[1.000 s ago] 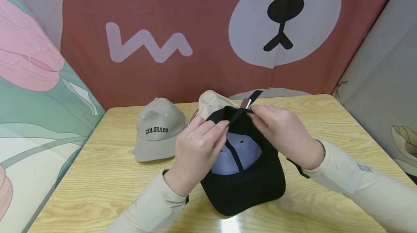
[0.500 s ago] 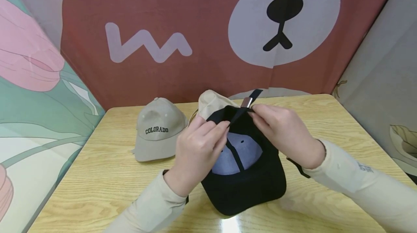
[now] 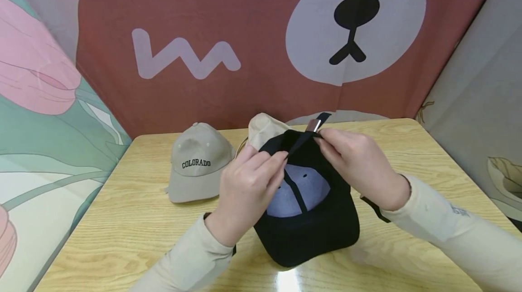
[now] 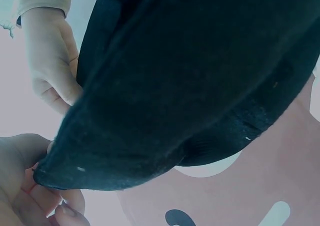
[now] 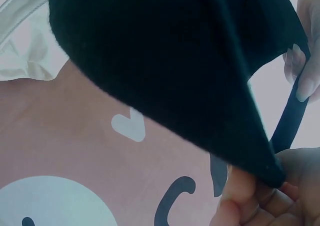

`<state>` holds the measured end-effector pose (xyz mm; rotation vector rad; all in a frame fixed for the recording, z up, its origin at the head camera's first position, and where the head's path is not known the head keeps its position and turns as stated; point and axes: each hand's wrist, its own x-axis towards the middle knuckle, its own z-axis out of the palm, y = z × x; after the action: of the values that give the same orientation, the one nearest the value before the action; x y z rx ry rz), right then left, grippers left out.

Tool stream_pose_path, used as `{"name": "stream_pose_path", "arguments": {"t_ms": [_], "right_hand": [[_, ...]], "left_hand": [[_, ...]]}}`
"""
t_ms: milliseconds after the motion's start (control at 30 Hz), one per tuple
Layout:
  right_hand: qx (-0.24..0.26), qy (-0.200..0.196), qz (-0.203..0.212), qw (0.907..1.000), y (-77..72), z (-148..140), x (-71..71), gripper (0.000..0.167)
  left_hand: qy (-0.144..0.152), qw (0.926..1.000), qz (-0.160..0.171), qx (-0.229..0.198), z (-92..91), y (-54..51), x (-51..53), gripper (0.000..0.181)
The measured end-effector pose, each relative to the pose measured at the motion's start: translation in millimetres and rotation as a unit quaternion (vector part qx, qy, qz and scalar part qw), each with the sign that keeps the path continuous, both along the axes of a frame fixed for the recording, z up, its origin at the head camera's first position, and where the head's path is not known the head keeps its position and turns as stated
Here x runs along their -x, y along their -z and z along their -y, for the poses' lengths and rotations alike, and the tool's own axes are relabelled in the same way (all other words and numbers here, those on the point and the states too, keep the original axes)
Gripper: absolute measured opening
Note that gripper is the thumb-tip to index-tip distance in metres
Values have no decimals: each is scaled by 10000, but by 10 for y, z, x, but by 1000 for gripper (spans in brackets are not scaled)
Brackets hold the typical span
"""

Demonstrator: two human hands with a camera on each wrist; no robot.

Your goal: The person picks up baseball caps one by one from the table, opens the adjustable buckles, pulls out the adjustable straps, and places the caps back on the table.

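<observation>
A black baseball cap [image 3: 314,240] is tipped with its blue lining [image 3: 316,192] facing up and its brim toward me. My left hand [image 3: 249,187] pinches the cap's back edge on the left side. On the opposite side, my right hand [image 3: 363,160] pinches that edge beside the metal buckle [image 3: 313,125]. A black strap [image 3: 301,142] runs between both hands, and its loose end [image 3: 324,117] sticks out past the buckle. The right wrist view shows the strap [image 5: 291,121] spanning the gap between the fingers. In the left wrist view the cap's crown [image 4: 165,81] covers much of the scene.
A grey cap [image 3: 200,147] lettered COLORADO sits on the wooden table [image 3: 134,228] to the left. Behind the black cap is a cream cap [image 3: 265,128], partly hidden. A brown printed cloth [image 3: 261,56] hangs along the table's back edge.
My right hand has shifted slightly to the right, and the buckle with it. The black cap has moved a little up and right. My left hand stays nearly still.
</observation>
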<state>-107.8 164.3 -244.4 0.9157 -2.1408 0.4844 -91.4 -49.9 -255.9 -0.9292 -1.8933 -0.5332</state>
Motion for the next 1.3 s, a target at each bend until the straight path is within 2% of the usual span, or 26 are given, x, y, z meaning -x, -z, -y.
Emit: {"name": "stream_pose_path", "arguments": {"t_ms": [267,500,1000,1300], "right_hand": [[20,11,-86,10000,4,-6,9,24],[90,91,54,9999,-5,-5,6,23],[181,239,11,9996,-9,-52,22,20],[205,280,32,9994,-14,-68,32,20]], "left_hand": [[3,10000,-38,-4,1,-3,-1,10],[-4,10000,-32,4,10,-1,-4,10],[25,9999,-128,-4,30,13,-17,9],[75,9993,-352,109,50,29,-3,10]]}}
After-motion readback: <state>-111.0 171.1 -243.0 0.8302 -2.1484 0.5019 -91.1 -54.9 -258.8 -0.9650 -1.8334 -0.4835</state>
